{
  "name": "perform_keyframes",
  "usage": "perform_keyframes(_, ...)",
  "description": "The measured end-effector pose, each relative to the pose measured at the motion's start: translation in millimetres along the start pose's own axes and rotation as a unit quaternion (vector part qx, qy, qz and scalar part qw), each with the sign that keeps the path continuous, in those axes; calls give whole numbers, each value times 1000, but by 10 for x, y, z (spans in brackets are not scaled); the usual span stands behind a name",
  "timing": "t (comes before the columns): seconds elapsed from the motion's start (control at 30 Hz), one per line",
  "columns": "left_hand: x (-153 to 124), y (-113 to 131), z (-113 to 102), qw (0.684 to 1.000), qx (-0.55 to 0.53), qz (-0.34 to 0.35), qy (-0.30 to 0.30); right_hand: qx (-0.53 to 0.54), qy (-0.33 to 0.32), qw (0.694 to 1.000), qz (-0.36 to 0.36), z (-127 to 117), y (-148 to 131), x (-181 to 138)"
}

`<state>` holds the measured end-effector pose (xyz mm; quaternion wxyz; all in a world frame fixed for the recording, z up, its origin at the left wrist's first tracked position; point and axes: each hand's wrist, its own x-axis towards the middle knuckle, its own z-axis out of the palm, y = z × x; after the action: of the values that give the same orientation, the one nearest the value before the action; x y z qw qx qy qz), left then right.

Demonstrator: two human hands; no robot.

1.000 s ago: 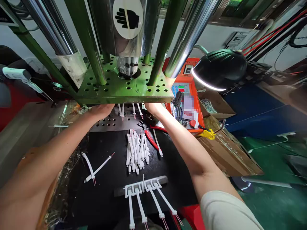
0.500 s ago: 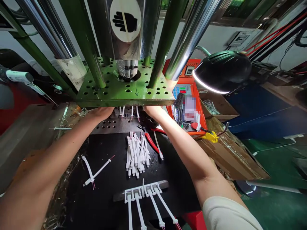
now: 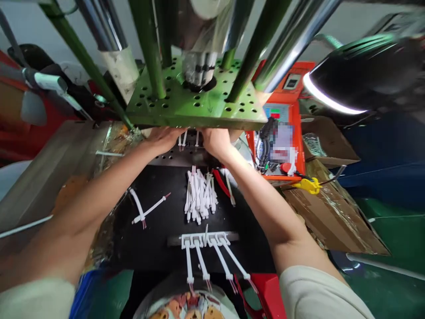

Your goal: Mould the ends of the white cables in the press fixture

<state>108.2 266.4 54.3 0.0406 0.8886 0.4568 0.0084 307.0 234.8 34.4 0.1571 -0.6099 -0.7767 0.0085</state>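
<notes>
Reaching under the green plate at upper centre, left hand and right hand flank white moulded pieces; their fingers are hidden, grip unclear.

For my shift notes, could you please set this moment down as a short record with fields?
Left hand: under the green perforated plate, at the white cable pieces hanging there; grip hidden.
Right hand: beside it under the same plate; grip hidden.
Black mat: a pile of white cables, two crossed loose cables, a four-cable moulded set.
Behind the pile: red-handled cutters.
Right side: orange control panel, black lamp.
</notes>
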Motion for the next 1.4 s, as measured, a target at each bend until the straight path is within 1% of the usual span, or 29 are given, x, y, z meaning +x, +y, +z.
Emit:
perform_keyframes(0.07, 54, 72, -40, 998, -10, -52, -44, -17, -2, 1000, 2, 15, 6, -27)
perform_keyframes(0.13, 64, 104, -93, 995, -9, -67, -74, -35, 2, 999, -13, -16, -7, -140)
perform_keyframes(0.17, 28, 106, -122, 996, -2, -57, -74, -34, 15, 999, -25, -50, -17, -251)
perform_keyframes(0.23, -182, 92, -163, 999, 6, -20, -36, -1, 53, 997, -54, -135, -37, -620)
perform_keyframes(0.27, -373, 83, -161, 1000, -5, 0, -6, 26, 74, 995, -65, -179, -43, -881)
perform_keyframes(0.3, -627, 79, -138, 999, -27, 16, 28, 54, 91, 991, -76, -221, -45, -1187)
perform_keyframes(0.33, -940, 85, -95, 996, -59, 34, 63, 77, 98, 989, -82, -259, -44, -1527)
perform_keyframes(0.4, -1691, 144, 43, 987, -94, 64, 112, 98, 103, 988, -65, -324, -30, -2241)
perform_keyframes(0.47, -2472, 256, 215, 978, -75, 121, 152, 101, 95, 989, -43, -366, -17, -2890)
perform_keyframes(0.53, -3107, 372, 387, 976, -32, 156, 150, 100, 49, 992, -58, -373, -27, -3367)
perform_keyframes(0.57, -3330, 416, 466, 979, -7, 147, 141, 92, 23, 993, -69, -362, -44, -3527)
perform_keyframes(0.6, -3484, 446, 541, 983, 22, 127, 134, 76, -1, 994, -78, -344, -67, -3636)
perform_keyframes(0.63, -3574, 462, 608, 985, 54, 104, 127, 52, -15, 995, -83, -320, -92, -3701)
perform_keyframes(0.7, -3607, 467, 715, 983, 112, 67, 133, -7, -12, 996, -83, -264, -137, -3738)
perform_keyframes(0.8, -3518, 454, 801, 974, 154, 50, 160, -49, 17, 996, -73, -201, -164, -3706)
perform_keyframes(0.9, -3491, 457, 829, 973, 153, 33, 171, -50, 30, 996, -67, -176, -156, -3703)
perform_keyframes(1.03, -3539, 469, 856, 973, 151, 28, 170, -48, 38, 996, -67, -165, -146, -3730)
perform_keyframes(1.17, -3554, 475, 885, 973, 149, 14, 176, -39, 44, 997, -49, -164, -167, -3720)
perform_keyframes(1.3, -3549, 479, 893, 974, 142, 6, 178, -38, 51, 996, -59, -170, -175, -3705)
perform_keyframes(1.4, -3534, 482, 887, 973, 141, 4, 181, -34, 49, 997, -53, -171, -175, -3697)
